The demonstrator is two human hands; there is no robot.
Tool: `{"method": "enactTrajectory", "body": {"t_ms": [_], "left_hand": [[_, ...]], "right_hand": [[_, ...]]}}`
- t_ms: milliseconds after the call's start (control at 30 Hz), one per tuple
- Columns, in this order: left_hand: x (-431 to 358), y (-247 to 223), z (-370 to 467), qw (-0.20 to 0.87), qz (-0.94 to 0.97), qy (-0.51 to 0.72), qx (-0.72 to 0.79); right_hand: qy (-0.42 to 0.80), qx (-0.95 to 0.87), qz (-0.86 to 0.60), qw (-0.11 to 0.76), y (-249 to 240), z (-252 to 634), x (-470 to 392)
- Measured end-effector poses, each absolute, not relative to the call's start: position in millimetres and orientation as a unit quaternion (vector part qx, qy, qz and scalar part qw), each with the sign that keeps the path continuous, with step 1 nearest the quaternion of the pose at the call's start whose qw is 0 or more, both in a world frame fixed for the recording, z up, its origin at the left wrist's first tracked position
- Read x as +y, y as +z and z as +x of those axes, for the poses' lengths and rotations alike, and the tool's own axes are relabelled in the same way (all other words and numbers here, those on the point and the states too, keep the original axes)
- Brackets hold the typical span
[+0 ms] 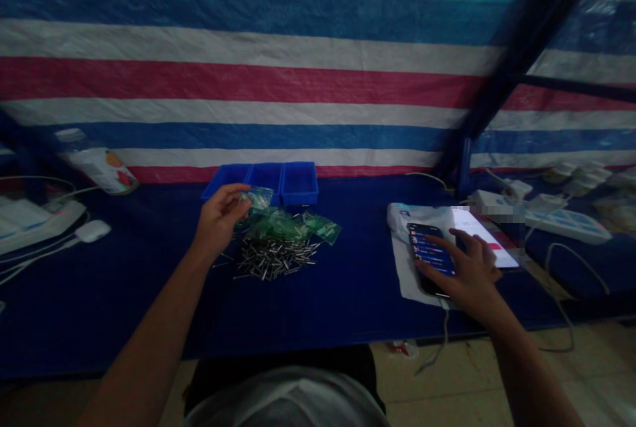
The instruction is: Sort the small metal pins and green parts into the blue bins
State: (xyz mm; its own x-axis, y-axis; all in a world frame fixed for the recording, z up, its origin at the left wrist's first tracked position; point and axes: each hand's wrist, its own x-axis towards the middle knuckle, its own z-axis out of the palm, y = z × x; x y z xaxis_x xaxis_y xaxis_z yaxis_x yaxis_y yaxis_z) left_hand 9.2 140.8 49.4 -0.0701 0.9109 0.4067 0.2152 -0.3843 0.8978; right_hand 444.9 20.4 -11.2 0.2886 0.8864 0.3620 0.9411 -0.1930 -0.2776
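Observation:
Between its thumb and fingers, my left hand (221, 216) pinches a small clear-green plastic bag (260, 197). More green plastic bags (278, 225) lie in a heap just beneath it. In front of these is a pile of thin metal pins (275, 260), perhaps nails or rivets; their exact kind is too small to tell. My right hand (470, 268) spreads its fingers over a phone (431, 261) with a lit screen, fingertips on or just above the glass. Under the phone is a white plastic packet (403, 275). A second device with a bright white screen (479, 232) lies beside it, partly behind my hand.
Blue compartment trays (299, 183) stand at the back of the blue table (348, 308). At the left are a bottle (102, 165), a power strip (44, 225) and a white charger (93, 231). Another power strip (566, 218) with cables sits right, by a blue metal post (463, 162).

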Motion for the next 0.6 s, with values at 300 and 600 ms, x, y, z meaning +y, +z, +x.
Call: {"method": "enactTrajectory", "body": {"t_ms": [300,600], "left_hand": [[140.6,49.3,8.3,0.309,0.603,0.574,0.460],[140.0,51.4,10.1,0.300,0.600,0.573,0.472]], "right_hand": [[-0.050,-0.601,-0.764,0.229,-7.9,445.4,19.2],[-0.052,-0.599,-0.765,0.230,-7.5,442.7,19.2]]}}
